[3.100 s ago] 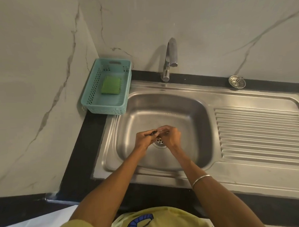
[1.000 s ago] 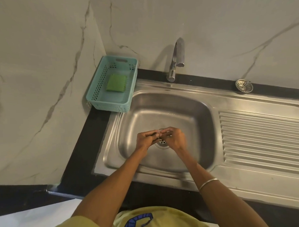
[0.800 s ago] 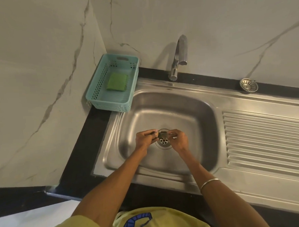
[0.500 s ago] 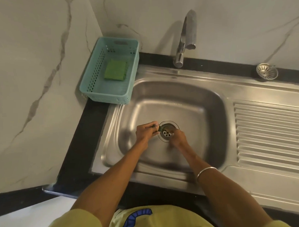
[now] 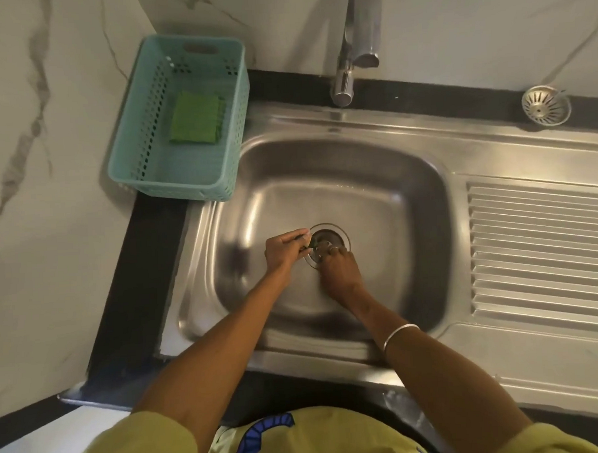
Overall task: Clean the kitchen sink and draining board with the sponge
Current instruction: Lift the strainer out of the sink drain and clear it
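Note:
A green sponge (image 5: pixel 195 118) lies in the teal basket (image 5: pixel 141 175) left of the steel sink (image 5: pixel 409 201). Both my hands are down in the basin at the drain (image 5: pixel 330 238). My left hand (image 5: pixel 283 252) pinches a small dark green scrap (image 5: pixel 311 242) at the drain's left rim. My right hand (image 5: pixel 339 270) has its fingertips on the drain's near rim, and I cannot see whether they hold anything. The ribbed draining board (image 5: pixel 542 250) stretches to the right.
The tap (image 5: pixel 353 52) stands behind the basin, its spout over the back rim. A round metal strainer (image 5: pixel 546 105) sits on the black ledge at the back right. Marble walls close off the left and back. A black counter strip (image 5: pixel 132 285) runs along the sink's left side.
My hands have parted: the left keeps the small green scrap, and the right has dropped onto the drain. My head has moved closer and lower over the basin.

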